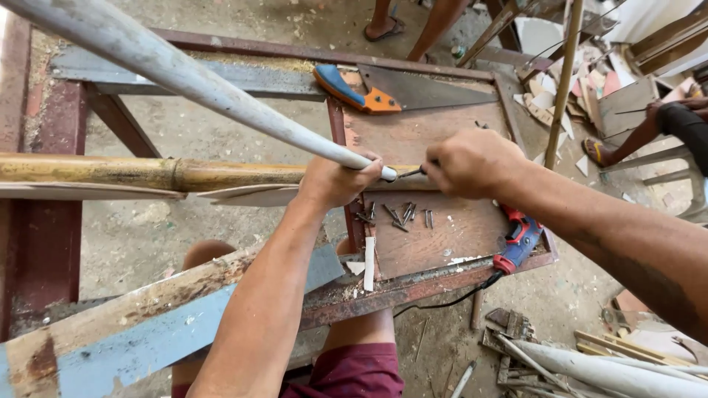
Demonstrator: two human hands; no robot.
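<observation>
Item: long pale grey pole (pixel 184 74), tip at centre of brown tabletop (pixel 435 236). I see left hand (pixel 335 180) clenched around the tip; right hand (pixel 472 162), at three o'clock, pinches a dark screw (pixel 411 173) against it, not yet driven. Spare loose dark screws (pixel 398 215) at six o'clock.

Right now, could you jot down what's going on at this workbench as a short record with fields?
Setting: rusty metal-framed workbench with a brown board top, dusty floor below
Left hand: grips the end of a long white pole
Right hand: holds a dark screw against the pole's tip
Under the hands: a bamboo pole lying across the frame
On the board: loose dark screws, a handsaw with blue and orange handle, a red and blue power tool
Nearby: other people's feet beyond the bench
</observation>
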